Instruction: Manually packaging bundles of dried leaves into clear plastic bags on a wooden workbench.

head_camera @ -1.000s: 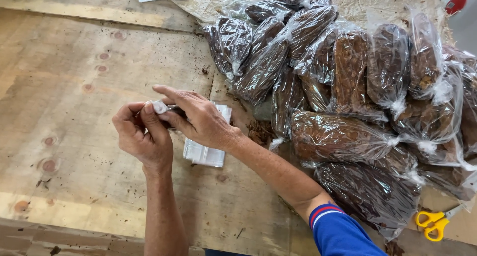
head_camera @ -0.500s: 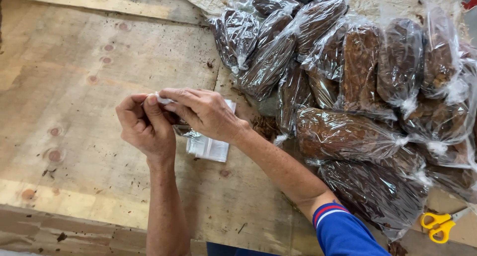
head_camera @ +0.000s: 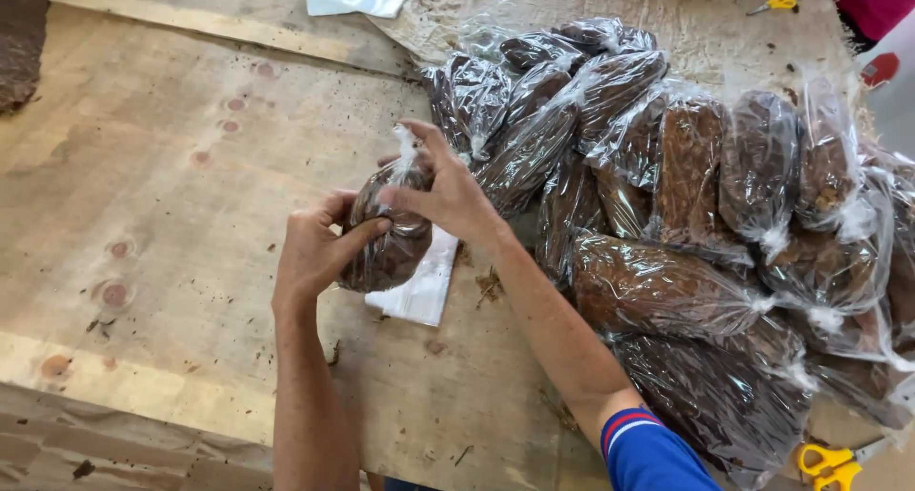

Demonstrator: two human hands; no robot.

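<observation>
held bag left of bag pile

Browns under clear plastic on pale wood

The filled bag and the bag pile show dark to reddish brown through glossy clear film; the tabletop is light tan with reddish knots; scissors have yellow handles; the sleeve cuff is blue with red and white stripes; flat empty bags look white.
</observation>
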